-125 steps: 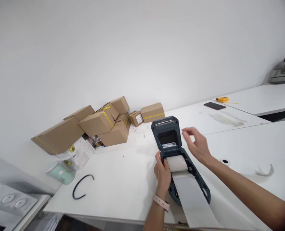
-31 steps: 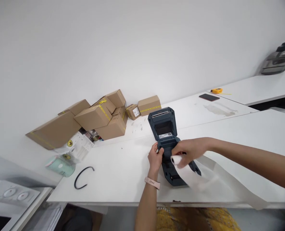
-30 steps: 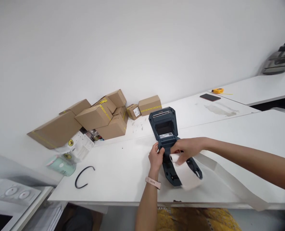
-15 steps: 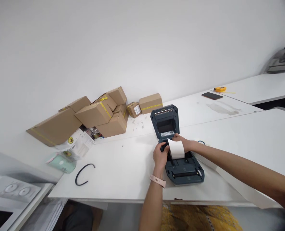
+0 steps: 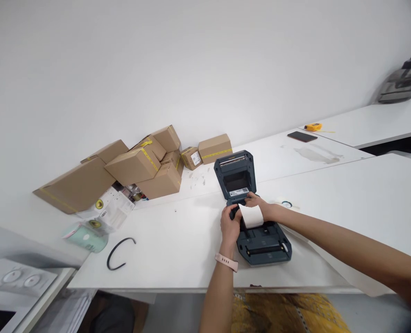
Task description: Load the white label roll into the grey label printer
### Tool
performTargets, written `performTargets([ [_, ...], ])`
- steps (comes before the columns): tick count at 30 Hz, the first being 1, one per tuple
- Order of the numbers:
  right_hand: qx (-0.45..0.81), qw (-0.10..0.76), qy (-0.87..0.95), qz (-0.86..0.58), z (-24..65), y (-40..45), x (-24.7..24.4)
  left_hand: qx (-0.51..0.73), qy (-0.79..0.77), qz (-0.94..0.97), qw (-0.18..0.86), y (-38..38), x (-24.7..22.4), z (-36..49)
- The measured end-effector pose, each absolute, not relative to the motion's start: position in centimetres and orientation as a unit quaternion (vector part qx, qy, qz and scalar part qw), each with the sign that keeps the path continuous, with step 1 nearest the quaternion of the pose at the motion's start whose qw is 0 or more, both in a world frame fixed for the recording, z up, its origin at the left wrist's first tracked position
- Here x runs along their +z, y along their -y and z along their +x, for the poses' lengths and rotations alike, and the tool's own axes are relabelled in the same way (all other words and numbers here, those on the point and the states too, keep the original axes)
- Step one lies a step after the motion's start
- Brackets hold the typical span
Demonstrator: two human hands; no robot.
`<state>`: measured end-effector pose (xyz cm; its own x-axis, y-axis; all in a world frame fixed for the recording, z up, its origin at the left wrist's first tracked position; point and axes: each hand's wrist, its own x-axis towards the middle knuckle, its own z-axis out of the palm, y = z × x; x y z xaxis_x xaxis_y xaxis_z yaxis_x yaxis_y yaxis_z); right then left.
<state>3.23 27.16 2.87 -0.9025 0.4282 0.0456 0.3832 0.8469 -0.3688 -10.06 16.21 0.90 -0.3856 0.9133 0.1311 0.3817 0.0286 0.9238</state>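
Observation:
A dark printer (image 5: pixel 266 249) stands on the white table with its lid (image 5: pixel 236 173) raised at the back. Inside its rear part sits a roll of white paper (image 5: pixel 252 216), its loose end curling up. My left hand (image 5: pixel 230 224), with a pink wristband, is at the roll's left side, thumb and fingers bent around something I cannot make out. On the far right side of the roll, my right hand (image 5: pixel 259 206) reaches into the printer, its fingertips partly hidden behind the paper.
Cardboard boxes (image 5: pixel 132 165) are piled at the back left. A black curved band (image 5: pixel 112 254) and a mint-green pouch (image 5: pixel 89 237) lie at the left. A phone (image 5: pixel 302 136) and yellow tape measure (image 5: pixel 313 127) are at the back right. White backing paper lies right of the printer.
The view has shifted slightly. The paper roll sits a little lower between my hands, and its loose end is less raised. Both hands remain at the roll.

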Motion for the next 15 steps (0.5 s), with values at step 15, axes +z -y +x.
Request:
performTargets([
  [15, 0.193, 0.225, 0.929, -0.223, 13.8, -15.9, 3.6, 0.461, -0.587, 0.656, 0.116, -6.4, 2.0, -6.1],
])
